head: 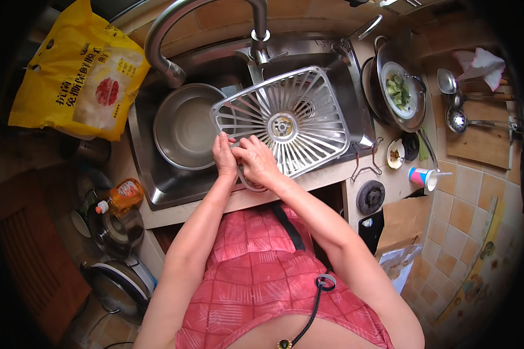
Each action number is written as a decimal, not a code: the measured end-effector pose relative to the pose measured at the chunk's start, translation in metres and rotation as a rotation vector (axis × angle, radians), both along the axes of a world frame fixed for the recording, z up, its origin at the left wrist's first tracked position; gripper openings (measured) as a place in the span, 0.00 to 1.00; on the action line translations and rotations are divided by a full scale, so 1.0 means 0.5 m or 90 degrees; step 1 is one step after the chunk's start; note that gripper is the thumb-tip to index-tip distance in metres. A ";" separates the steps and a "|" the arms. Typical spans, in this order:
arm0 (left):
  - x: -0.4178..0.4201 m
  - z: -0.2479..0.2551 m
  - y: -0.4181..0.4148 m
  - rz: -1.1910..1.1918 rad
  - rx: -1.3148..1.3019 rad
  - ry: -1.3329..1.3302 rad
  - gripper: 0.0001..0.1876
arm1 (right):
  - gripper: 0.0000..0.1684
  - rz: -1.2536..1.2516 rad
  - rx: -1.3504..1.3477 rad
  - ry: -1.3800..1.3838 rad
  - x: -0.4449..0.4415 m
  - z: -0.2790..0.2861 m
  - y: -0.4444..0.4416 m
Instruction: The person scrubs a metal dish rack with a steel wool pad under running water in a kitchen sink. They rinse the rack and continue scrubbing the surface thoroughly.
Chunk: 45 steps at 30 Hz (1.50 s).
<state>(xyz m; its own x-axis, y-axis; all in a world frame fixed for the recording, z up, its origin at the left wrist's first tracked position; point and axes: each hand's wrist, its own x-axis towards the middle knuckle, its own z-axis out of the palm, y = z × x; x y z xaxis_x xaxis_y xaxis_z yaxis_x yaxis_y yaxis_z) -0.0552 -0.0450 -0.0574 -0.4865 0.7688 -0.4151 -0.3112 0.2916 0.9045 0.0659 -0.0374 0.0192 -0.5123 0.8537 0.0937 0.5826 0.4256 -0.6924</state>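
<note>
A rectangular metal grille (308,144), with slats radiating from a round hub, lies tilted over the right part of the steel sink. It looks like a range hood cover. Brownish grime shows around the hub. My left hand (225,157) grips the grille's left edge from outside. My right hand (258,161) is curled over that same edge close by, fingers bent against the metal and hiding part of it. Whatever may be between my fingers cannot be seen. Beside the grille, in the left basin, stands a wide metal bowl (174,126) holding cloudy liquid.
A curved faucet (159,48) arches over the sink (150,194). At left are a yellow plastic bag (56,83), an orange detergent bottle (126,192) and pots. At right are a wok (382,87) with a plate of greens (397,91), a wire stand (367,163) and a paper cup (421,178).
</note>
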 end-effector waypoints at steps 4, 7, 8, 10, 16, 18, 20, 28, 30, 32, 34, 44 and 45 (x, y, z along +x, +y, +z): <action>0.001 0.054 -0.005 -0.063 -0.074 -0.021 0.21 | 0.12 -0.048 -0.004 -0.163 0.110 -0.034 0.059; 0.006 0.037 0.016 -0.096 -0.038 0.075 0.23 | 0.09 -0.102 -0.007 -0.090 0.119 -0.037 0.073; 0.006 0.035 0.017 -0.093 -0.062 0.128 0.23 | 0.08 -0.125 -0.018 -0.020 0.117 -0.040 0.065; -0.001 0.030 0.021 -0.134 -0.059 0.172 0.23 | 0.07 -0.144 -0.009 0.071 0.110 -0.008 0.061; 0.013 0.021 0.019 -0.148 -0.003 0.202 0.22 | 0.08 -0.163 0.034 -0.045 0.172 0.006 0.087; 0.011 0.016 0.020 -0.149 -0.004 0.196 0.22 | 0.08 -0.129 0.044 -0.068 0.180 -0.009 0.075; 0.009 0.005 0.019 -0.141 -0.008 0.196 0.22 | 0.08 -0.091 0.070 -0.094 0.179 -0.026 0.062; 0.006 0.045 0.024 -0.148 -0.114 0.099 0.22 | 0.15 -0.012 0.121 -0.235 0.175 -0.056 0.071; 0.010 0.025 0.023 -0.136 -0.091 0.132 0.22 | 0.19 -0.007 0.126 -0.252 0.150 -0.061 0.059; 0.010 -0.016 0.018 -0.118 -0.037 0.197 0.22 | 0.18 0.024 0.083 -0.227 0.105 -0.031 0.049; 0.013 -0.003 0.021 -0.133 -0.028 0.153 0.22 | 0.17 0.022 0.062 -0.174 0.100 -0.029 0.049; 0.009 0.027 0.032 -0.118 -0.067 0.099 0.23 | 0.14 0.068 0.060 -0.245 0.080 -0.008 0.059; 0.010 0.026 0.031 -0.115 -0.067 0.081 0.23 | 0.14 0.071 0.066 -0.265 0.105 -0.013 0.079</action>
